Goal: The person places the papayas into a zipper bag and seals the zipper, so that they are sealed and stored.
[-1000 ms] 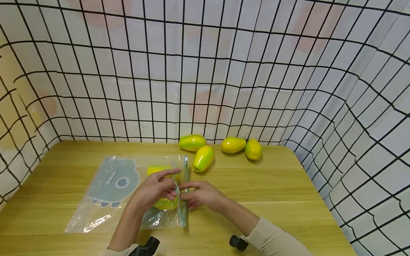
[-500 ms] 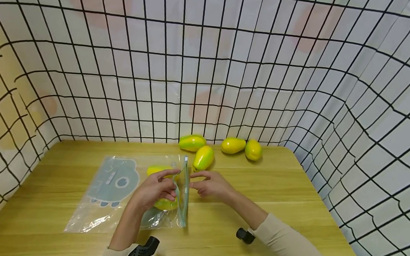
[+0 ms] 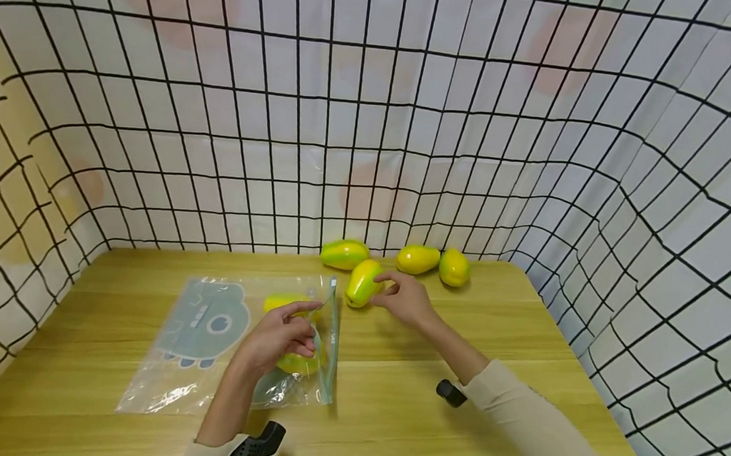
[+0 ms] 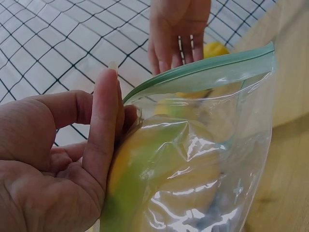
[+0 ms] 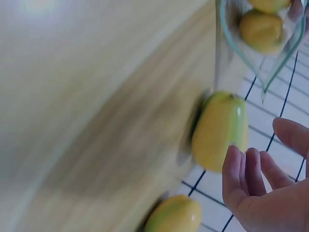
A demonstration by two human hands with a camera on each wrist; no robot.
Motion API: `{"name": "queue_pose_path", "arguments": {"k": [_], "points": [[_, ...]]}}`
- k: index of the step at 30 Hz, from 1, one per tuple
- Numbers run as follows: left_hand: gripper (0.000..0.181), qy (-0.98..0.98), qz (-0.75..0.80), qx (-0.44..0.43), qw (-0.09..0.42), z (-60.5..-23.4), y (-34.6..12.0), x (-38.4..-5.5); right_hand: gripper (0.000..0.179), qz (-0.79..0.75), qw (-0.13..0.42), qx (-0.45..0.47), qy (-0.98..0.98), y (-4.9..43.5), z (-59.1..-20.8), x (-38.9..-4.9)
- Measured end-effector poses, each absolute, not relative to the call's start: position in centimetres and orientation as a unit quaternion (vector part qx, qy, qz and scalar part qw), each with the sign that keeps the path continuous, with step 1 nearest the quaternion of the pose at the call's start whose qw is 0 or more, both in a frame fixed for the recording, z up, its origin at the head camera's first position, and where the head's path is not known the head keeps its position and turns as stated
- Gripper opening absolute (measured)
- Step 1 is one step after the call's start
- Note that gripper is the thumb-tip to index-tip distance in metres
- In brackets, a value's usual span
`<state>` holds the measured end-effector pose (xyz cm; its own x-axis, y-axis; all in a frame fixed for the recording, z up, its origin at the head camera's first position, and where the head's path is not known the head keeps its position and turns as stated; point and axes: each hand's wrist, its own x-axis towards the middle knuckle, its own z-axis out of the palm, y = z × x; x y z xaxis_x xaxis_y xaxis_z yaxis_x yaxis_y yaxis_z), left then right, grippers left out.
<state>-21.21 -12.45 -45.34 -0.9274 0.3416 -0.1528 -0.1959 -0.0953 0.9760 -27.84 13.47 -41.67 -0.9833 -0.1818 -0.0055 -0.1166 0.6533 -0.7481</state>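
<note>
A clear zip bag [image 3: 153, 383] with a blue cartoon print and a green zip edge lies on the left of the table, its mouth facing right. Inside it show yellow-green mangoes [image 4: 145, 169]. My left hand [image 3: 274, 339] holds the bag's mouth, index finger stretched out and the rim at its fingers. My right hand [image 3: 408, 299] is at the right side of a loose mango [image 3: 361, 283], thumb and fingers spread beside it. In the right wrist view the fingertips [image 5: 232, 153] overlap the lower end of that mango [image 5: 215, 128].
Behind are another mango [image 3: 344, 254] at the back edge and two more, one yellow mango [image 3: 417, 259] and one mango [image 3: 454, 267] to its right. A black wire grid [image 3: 373, 128] with white cloth behind it encloses the wooden table [image 3: 382, 430] at the back and sides.
My right hand has left the bag's zip edge and moved back and right to the nearest loose mango. My left hand has stayed at the bag's mouth.
</note>
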Motion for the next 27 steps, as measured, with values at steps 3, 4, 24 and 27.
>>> {"name": "queue_pose_path", "arguments": {"k": [3,4,24,27], "points": [[0.059,0.65,0.736,0.056,0.179,-45.3,-12.4,-21.2,0.049,-0.389,0.027,-0.08,0.917,13.9,-41.3,-28.7],[0.059,0.651,0.735,0.057,0.18,-45.3,-12.4,-21.3,0.051,-0.384,0.023,-0.081,0.92,14.0,-41.3,-29.0],[0.06,0.641,0.745,0.044,0.177,-45.4,-12.3,-21.4,0.072,-0.353,0.014,-0.088,0.931,13.0,-42.9,-31.7],[0.059,0.642,0.744,0.041,0.177,-45.4,-12.3,-21.4,0.07,-0.363,0.015,-0.08,0.928,12.6,-43.0,-31.9]]}}
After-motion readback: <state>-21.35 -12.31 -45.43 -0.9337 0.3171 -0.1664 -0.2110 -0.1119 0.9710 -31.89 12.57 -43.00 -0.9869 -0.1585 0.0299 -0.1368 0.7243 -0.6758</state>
